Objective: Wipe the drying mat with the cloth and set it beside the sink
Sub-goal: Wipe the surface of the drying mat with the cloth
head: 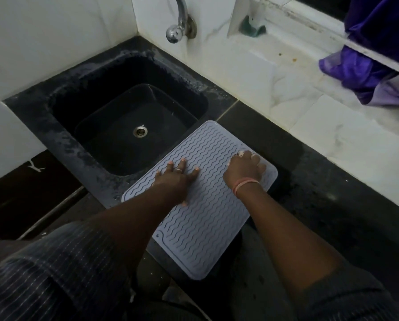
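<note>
A grey drying mat (203, 218) with a wavy ribbed surface lies flat on the dark counter, just right of the black sink (124, 117). My left hand (176, 177) presses flat on the mat's middle with its fingers spread. My right hand (244, 169) is bunched near the mat's far right edge, shut on a small whitish cloth (242, 154). Only bits of the cloth show past the knuckles.
A chrome tap (178, 24) hangs over the sink's back corner. White tiled ledge (309, 107) runs along the right, with purple fabric (365, 72) at a window frame and a green scrubber (251, 27) behind. Dark counter (321, 205) lies right of the mat.
</note>
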A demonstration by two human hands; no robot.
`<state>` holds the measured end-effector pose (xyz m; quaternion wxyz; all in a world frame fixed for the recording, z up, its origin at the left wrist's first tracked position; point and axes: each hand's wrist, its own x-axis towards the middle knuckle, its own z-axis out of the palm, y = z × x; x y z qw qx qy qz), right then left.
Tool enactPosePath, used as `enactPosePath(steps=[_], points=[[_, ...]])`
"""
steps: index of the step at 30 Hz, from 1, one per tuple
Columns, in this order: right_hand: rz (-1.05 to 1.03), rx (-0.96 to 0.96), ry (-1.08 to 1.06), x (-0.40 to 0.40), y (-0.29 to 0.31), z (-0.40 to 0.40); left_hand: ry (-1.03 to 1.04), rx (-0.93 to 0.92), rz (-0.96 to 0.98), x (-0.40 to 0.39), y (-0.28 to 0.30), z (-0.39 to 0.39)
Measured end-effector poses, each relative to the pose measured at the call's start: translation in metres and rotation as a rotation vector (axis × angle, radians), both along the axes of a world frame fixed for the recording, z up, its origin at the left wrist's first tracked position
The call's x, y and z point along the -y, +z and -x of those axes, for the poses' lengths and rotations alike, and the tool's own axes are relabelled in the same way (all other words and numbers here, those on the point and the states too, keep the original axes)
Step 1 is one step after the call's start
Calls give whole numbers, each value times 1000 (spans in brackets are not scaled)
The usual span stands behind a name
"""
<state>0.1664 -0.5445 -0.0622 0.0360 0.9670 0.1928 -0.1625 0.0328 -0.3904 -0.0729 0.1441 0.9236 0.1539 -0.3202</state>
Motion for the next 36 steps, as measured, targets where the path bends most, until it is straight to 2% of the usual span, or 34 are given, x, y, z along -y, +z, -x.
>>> enactPosePath(steps=[13, 19, 23, 28, 30, 34, 36], points=[[5, 67, 201, 1, -6, 149, -9, -39, -70, 4, 5, -3], [-2, -35, 246, 3, -6, 190, -94, -56, -78, -3, 9, -3], [-36, -166, 298, 7, 0, 214, -145, 1, -50, -15, 12, 4], [-151, -151, 283, 10, 1, 234, -33, 191, 7, -25, 10, 25], [-238, -113, 221, 11, -7, 227, 13, 259, 59, -30, 5, 36], [-714, -281, -221, 21, -15, 194, 70, 382, 160, -31, -10, 67], [-809, -230, -338, 22, -8, 187, 48, 422, 138, -35, -15, 83]])
